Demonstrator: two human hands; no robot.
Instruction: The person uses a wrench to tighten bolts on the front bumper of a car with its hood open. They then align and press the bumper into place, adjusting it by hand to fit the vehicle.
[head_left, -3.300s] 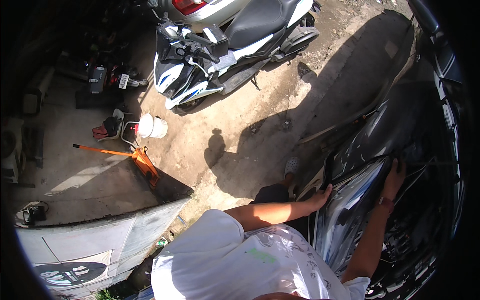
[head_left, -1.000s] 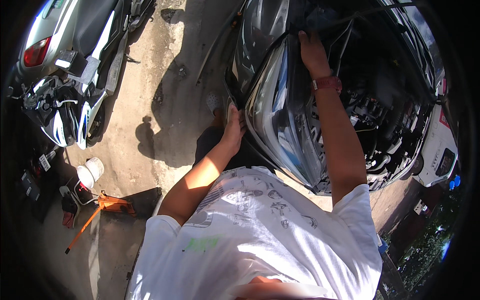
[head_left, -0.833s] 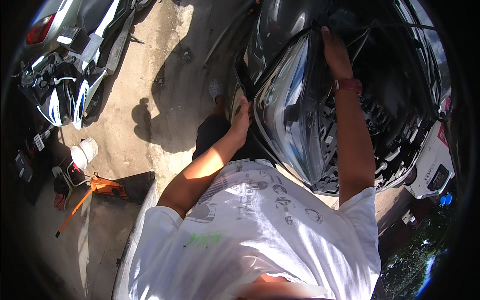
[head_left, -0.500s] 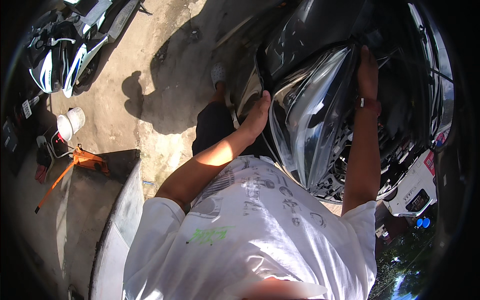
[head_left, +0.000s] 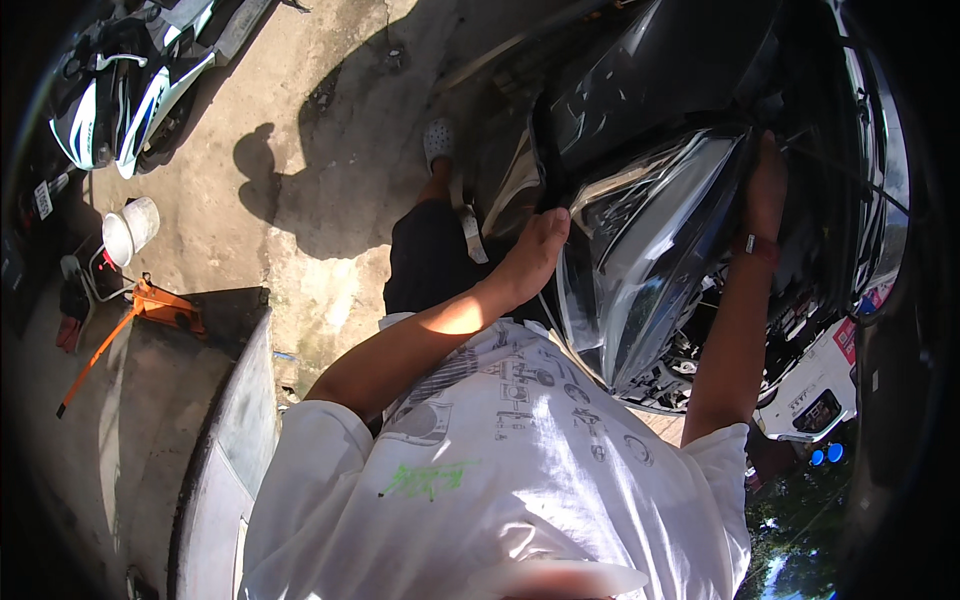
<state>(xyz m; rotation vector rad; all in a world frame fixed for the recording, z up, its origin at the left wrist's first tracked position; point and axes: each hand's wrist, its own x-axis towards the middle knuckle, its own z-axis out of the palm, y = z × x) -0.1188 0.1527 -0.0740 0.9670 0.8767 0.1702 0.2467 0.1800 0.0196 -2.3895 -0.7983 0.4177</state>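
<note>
A clear car headlight (head_left: pixel 650 260) lies at the front corner of a black car, beside the dark bonnet (head_left: pixel 660 70) and above exposed parts of the engine bay. My left hand (head_left: pixel 535 250) is curled on the headlight's left edge, thumb up, some fingers hidden behind it. My right hand (head_left: pixel 765 185), with a red watch on the wrist, grips the upper right edge of the headlight in shadow. My leg in dark shorts and a grey clog (head_left: pixel 438 143) stands beside the car.
A white-and-black scooter (head_left: pixel 140 95) stands at upper left. Below it are a white bucket (head_left: pixel 130 230), a chair and an orange floor jack (head_left: pixel 165 305). A pale panel (head_left: pixel 230 430) borders the lower left. A white vehicle (head_left: pixel 805 385) is at right.
Both hands and the headlight have shifted rightward in view, my right hand also lower than a second ago. The view has turned, so the scooter and jack sit further up and left.
</note>
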